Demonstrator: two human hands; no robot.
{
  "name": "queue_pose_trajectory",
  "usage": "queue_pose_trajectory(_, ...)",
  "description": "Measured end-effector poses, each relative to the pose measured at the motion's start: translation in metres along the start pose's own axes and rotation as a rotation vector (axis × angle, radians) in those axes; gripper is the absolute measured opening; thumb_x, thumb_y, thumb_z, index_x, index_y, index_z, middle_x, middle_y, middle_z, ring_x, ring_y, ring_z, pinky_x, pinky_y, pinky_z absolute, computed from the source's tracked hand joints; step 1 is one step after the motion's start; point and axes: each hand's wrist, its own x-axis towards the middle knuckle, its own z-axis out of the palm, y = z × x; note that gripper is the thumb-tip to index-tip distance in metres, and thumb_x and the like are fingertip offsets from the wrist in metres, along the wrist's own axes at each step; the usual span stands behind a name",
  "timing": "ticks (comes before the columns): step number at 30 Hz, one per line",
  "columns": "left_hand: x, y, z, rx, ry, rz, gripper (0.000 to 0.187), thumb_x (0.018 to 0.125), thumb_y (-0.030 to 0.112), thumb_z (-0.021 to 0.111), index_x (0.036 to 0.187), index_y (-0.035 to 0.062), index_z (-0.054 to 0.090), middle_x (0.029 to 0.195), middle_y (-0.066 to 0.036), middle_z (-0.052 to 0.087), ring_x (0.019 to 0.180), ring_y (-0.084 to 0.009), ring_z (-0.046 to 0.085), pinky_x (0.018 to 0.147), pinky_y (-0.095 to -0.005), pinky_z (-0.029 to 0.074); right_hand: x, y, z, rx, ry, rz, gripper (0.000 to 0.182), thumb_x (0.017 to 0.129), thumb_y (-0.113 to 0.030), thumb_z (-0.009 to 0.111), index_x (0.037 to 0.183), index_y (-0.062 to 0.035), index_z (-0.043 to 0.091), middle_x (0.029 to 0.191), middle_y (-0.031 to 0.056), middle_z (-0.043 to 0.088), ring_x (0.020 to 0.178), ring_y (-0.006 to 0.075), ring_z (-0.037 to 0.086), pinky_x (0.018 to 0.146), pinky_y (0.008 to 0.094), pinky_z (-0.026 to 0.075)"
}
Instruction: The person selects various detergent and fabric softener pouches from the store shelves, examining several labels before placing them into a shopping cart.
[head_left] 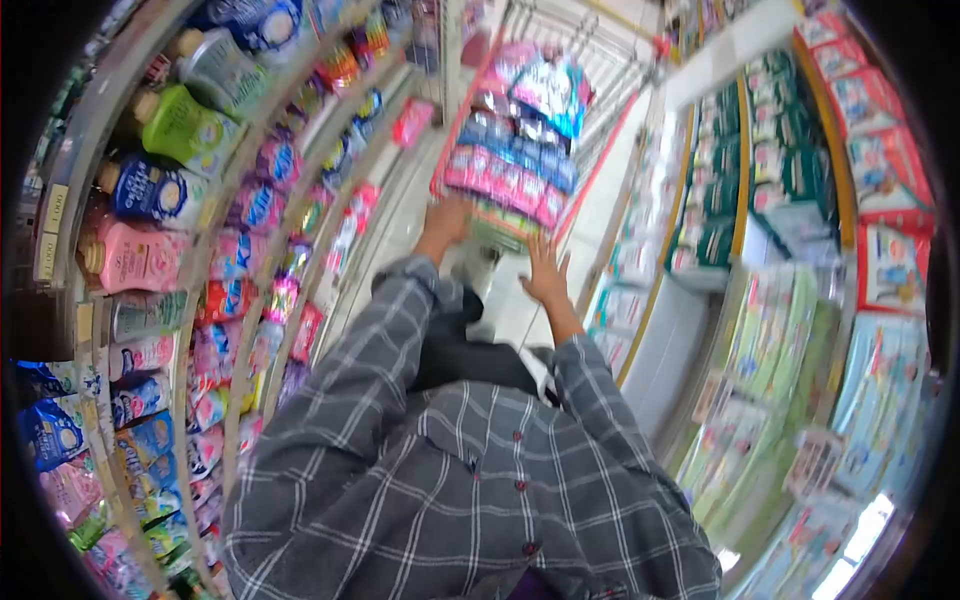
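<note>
L hand at nr L corner of cart, blurred; can't tell if gripping. R hand wide open, fingers spread, by cart's nr R end; contact unclear. Pink packs in cart, nearest hands; blue packs behind. Cart btwn shelves, bottles on L side.
</note>
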Motion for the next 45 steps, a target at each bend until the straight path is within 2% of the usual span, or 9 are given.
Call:
queue_pose_trajectory(4,-0.059,0.003,0.018,0.024,0.030,0.109,0.052,0.079,0.034,0.060,0.128,0.0181,0.052,0.131,-0.004,0.050,0.124,-0.0222,0.045,0.096,-0.0517,0.038,-0.053,-0.033,0.010,0.104,0.108,0.215,0.103,0.077,-0.032,0.069,0.150,-0.0169,-0.002,0.154,0.0215,-0.004,0.142,0.0393,0.006,0.107,0.0664,0.008)
queue_pose_trajectory(7,-0.067,0.000,0.016,0.069,-0.110,0.154,0.052,0.079,0.038,0.060,0.127,0.0171,0.053,0.131,-0.005,0.050,0.124,-0.0231,0.045,0.097,-0.0528,0.036,-0.072,-0.028,0.026,0.615,0.278,0.314,0.105,0.074,-0.028,0.072,0.150,-0.0108,0.001,0.153,0.0244,-0.002,0.142,0.0403,0.005,0.110,0.0596,0.016)
queue_pose_trajectory(8,-0.073,-0.002,0.018,0.094,-0.190,0.180,0.053,0.079,0.040,0.060,0.126,0.0166,0.054,0.131,-0.006,0.050,0.125,-0.0236,0.045,0.098,-0.0533,0.035,-0.071,-0.016,0.043,0.755,0.424,0.319,0.108,0.072,-0.026,0.075,0.148,-0.0050,0.001,0.152,0.0277,-0.003,0.139,0.0447,0.012,0.110,0.0519,0.025)
queue_pose_trajectory(9,-0.082,-0.002,0.015,0.121,-0.115,0.211,0.053,0.079,0.040,0.060,0.126,0.0157,0.055,0.133,-0.007,0.049,0.127,-0.0241,0.042,0.101,-0.0536,0.032,-0.058,0.008,0.089,0.522,0.744,0.232,0.105,0.075,-0.031,0.072,0.148,-0.0020,0.001,0.146,0.0349,0.016,0.130,0.0468,0.033,0.105,0.0454,0.035)
queue_pose_trajectory(11,-0.091,-0.006,0.004,0.169,0.040,0.274,0.053,0.080,0.042,0.060,0.124,0.0138,0.057,0.136,-0.008,0.047,0.131,-0.0249,0.038,0.106,-0.0544,0.026,-0.082,0.001,0.047,0.851,0.394,0.426,0.096,0.081,-0.037,0.066,0.146,0.0011,0.007,0.128,0.0368,0.044,0.114,0.0458,0.051,0.096,0.0435,0.043)
queue_pose_trajectory(13,-0.102,-0.027,0.007,0.337,0.104,0.385,0.052,0.079,0.042,0.060,0.121,0.0109,0.059,0.142,-0.008,0.042,0.140,-0.0233,0.022,0.113,-0.0530,0.010,-0.080,0.004,0.051,0.747,0.317,0.506,0.087,0.085,-0.040,0.060,0.145,0.0031,0.013,0.108,0.0330,0.059,0.103,0.0439,0.059,0.089,0.0424,0.047)
queue_pose_trajectory(16,-0.127,-0.048,0.008,0.574,-0.041,0.423,0.054,0.078,0.038,0.062,0.124,0.0095,0.056,0.144,-0.005,0.039,0.144,-0.0190,0.010,0.115,-0.0516,0.001,-0.093,-0.011,0.055,0.635,0.274,0.600,0.082,0.086,-0.035,0.058,0.145,0.0023,0.014,0.106,0.0304,0.061,0.097,0.0433,0.061,0.084,0.0450,0.049)
queue_pose_trajectory(29,-0.215,-0.085,0.037,0.500,0.094,0.453,0.039,0.087,0.040,0.054,0.109,0.0101,0.065,0.130,-0.001,0.050,0.141,-0.0164,0.017,0.113,-0.0561,0.009,-0.168,-0.068,0.123,0.628,0.481,0.612,0.082,0.086,-0.042,0.061,0.149,-0.0198,0.014,0.115,0.0291,0.058,0.104,0.0440,0.059,0.088,0.0445,0.046)
queue_pose_trajectory(45,-0.337,-0.138,0.066,0.495,0.201,0.380,0.034,0.084,0.029,0.060,0.112,0.0095,0.063,0.127,0.000,0.050,0.139,-0.0173,0.024,0.111,-0.0531,0.020,-0.257,-0.150,0.146,0.623,0.417,0.546,0.082,0.086,-0.040,0.061,0.149,-0.0139,0.015,0.110,0.0244,0.062,0.099,0.0427,0.061,0.085,0.0454,0.047)
